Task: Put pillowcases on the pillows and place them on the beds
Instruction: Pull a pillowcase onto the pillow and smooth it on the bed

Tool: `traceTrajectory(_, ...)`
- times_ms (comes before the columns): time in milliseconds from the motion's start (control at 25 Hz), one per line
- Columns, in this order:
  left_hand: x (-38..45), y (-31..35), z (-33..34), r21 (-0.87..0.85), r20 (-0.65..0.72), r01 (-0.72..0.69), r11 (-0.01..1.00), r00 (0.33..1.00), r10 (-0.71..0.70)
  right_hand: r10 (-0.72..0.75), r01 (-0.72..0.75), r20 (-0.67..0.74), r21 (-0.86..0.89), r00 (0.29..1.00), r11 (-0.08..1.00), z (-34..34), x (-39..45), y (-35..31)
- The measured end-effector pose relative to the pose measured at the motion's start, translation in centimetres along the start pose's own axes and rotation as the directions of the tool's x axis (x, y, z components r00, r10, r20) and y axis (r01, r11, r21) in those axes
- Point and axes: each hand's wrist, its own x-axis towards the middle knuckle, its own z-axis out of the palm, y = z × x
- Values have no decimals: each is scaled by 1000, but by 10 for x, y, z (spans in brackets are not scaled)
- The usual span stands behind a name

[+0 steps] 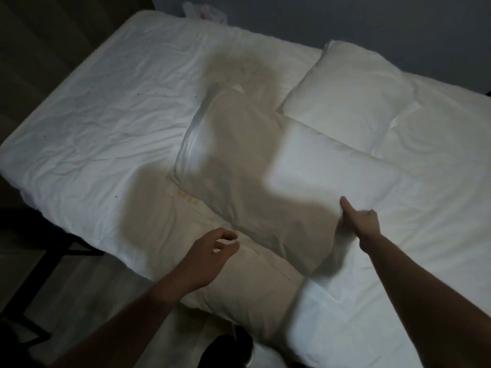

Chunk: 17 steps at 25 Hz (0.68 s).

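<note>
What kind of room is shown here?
Most likely a bedroom, perhaps a guest room: a bed with a white sheet, several white pillows on it, and wood-look flooring beside it.

I am reaching both bare forearms forward. My left hand is hovering palm down, fingers loosely curled and apart. My right hand is closing into a grip, thumb sticking up.

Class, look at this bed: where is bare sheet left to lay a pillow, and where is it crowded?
Free: the wide left half of the bed, between its left edge and the middle pillow. Crowded: the centre and near edge, where the middle pillow overlaps the near pillow and far pillow, with the right hand gripping it.
</note>
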Motion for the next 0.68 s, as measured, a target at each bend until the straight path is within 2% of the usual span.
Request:
traceTrajectory(80, -4, -16, -6, -27, -5, 54, 998, 999, -54, 10, -10, 3, -20, 1000, 1000, -3, -11, -6)
traceTrajectory(160, -10, -32, -7, -78, 3, 137, 988, 991, -137, -44, 39, 65, 79, 997, 996, -13, -48, -14)
traceTrajectory(280, -27, -43, 4, -247, 16, 254, 935, 966, -258, -74, 42, 122, 251, 990, 967, -14, -121, -7)
traceTrajectory(400, -37, -53, 16, -414, 42, 399, 819, 906, -421, -4, -104, 274, 376, 962, 921, -4, -183, 16)
traceTrajectory(480, -43, -60, 21, -575, 118, 480, 663, 850, -513, 56, -225, 385, 409, 921, 884, -7, -209, 33)
traceTrajectory(560, -50, -73, 29, -686, 140, 477, 549, 827, -544, 88, -278, 448, 378, 890, 883, -17, -229, 49)
traceTrajectory(600, -57, -74, 31, -726, 110, 440, 529, 833, -542, 107, -295, 472, 345, 875, 891, -22, -234, 58)
traceTrajectory(640, -69, -65, 30, -735, 60, 408, 541, 835, -548, 139, -314, 492, 293, 859, 903, -26, -239, 68)
traceTrajectory(680, -83, -53, 29, -718, -29, 358, 597, 841, -540, 181, -323, 503, 210, 845, 923, -33, -242, 78)
